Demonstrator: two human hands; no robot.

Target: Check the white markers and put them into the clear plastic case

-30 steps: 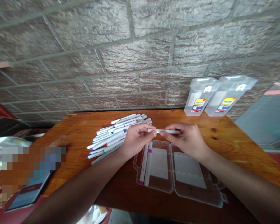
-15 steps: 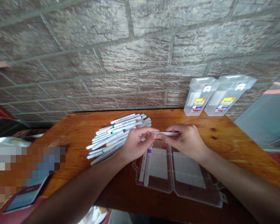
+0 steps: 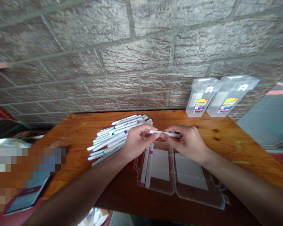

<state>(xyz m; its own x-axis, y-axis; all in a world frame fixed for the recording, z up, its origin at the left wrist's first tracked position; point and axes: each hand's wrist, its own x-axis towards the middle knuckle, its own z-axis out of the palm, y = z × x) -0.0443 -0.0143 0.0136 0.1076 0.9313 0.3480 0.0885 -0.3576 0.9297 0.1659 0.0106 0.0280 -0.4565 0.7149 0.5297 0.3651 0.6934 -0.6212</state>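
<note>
Between my two hands a white marker (image 3: 171, 134) is held level, over the far edge of an open clear plastic case (image 3: 174, 185). My left hand (image 3: 139, 139) pinches the marker's left end between thumb and fingers. My right hand (image 3: 188, 139) grips its other end, partly covering it. Inside the case's left half lie two white markers, one with a magenta end (image 3: 145, 166) and one with a purple band (image 3: 150, 166). A loose pile of white markers (image 3: 118, 135) with coloured ends spreads on the table behind and left of my left hand.
Two upright translucent boxes (image 3: 200, 99) with yellow labels stand at the back right of the wooden table (image 3: 75, 138), near a brick wall (image 3: 113, 62). A phone-like dark device (image 3: 25, 197) lies at the lower left, beside a pixelated patch.
The marker's left end now shows between my left thumb and fingers. My left hand has shifted slightly left along it; my right hand is nearly still.
</note>
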